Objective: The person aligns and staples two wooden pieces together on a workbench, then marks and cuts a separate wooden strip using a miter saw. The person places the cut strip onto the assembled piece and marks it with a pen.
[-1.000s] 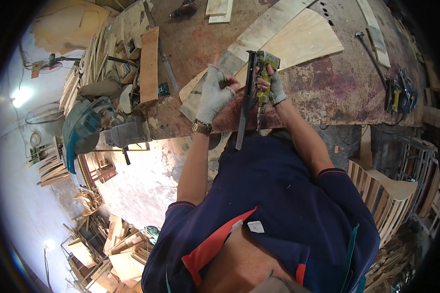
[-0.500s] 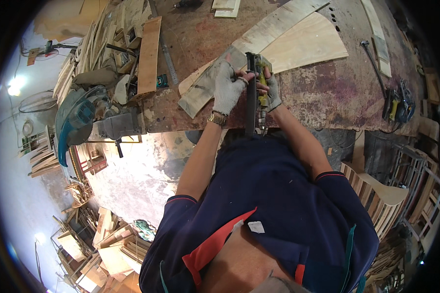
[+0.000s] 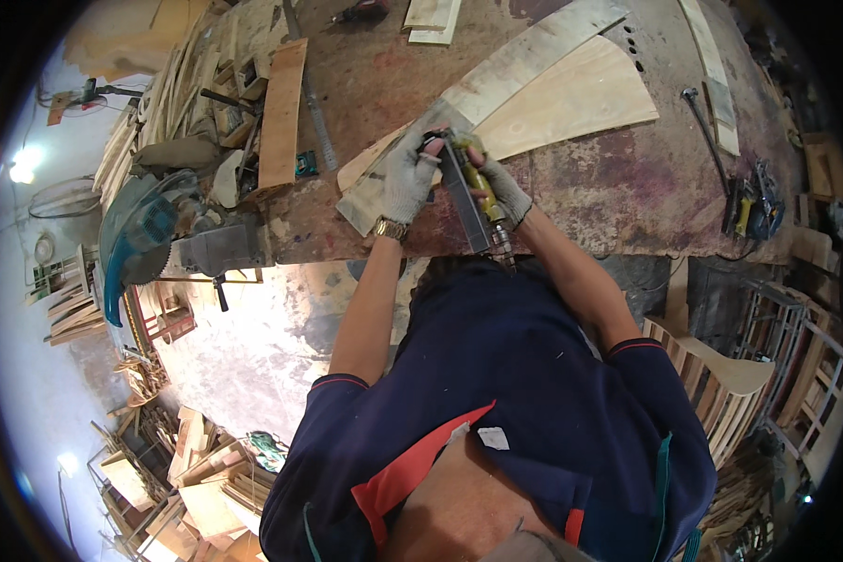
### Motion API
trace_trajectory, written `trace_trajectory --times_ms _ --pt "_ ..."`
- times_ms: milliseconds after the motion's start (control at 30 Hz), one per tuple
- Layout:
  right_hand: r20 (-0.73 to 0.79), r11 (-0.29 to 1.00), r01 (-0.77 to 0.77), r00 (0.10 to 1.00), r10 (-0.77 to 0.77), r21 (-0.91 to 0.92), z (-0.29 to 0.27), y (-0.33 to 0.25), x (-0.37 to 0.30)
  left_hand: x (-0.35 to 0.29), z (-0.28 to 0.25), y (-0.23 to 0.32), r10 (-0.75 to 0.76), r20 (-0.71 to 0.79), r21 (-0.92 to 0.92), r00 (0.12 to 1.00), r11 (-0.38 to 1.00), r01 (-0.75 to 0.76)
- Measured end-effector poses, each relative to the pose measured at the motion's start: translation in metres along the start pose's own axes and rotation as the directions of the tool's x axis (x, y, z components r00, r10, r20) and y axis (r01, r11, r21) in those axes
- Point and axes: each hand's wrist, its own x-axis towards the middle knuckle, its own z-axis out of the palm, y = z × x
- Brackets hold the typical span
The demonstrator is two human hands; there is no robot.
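Gloved left hand (image 3: 408, 178) pins the strip (image 3: 496, 89); right hand (image 3: 502, 187) grips the nailer (image 3: 465, 192), mid-fastening; next shot needs steady alignment.

left hand (image 3: 408, 176) shifted from the far end of the nail gun (image 3: 466, 192) to press flat on the curved wood piece (image 3: 496, 103), right hand (image 3: 498, 185) and tool drawn nearer the bench edge, gun now more upright
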Motion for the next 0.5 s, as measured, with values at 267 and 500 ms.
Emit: trace_trajectory --times_ms 267,500 --pt "-0.649 0.193 -0.627 0.673 -0.355 -0.755 0.057 0.030 -0.019 -0.053 -0.008 -0.003 0.027 -0.316 0.327 0.948 0.941 0.083" --pt "-0.775 -0.021 -0.818 0.553 -0.306 -0.575 0.100 0.037 -0.025 -0.069 0.007 -0.010 0.032 -0.411 0.212 0.911 0.975 0.062"
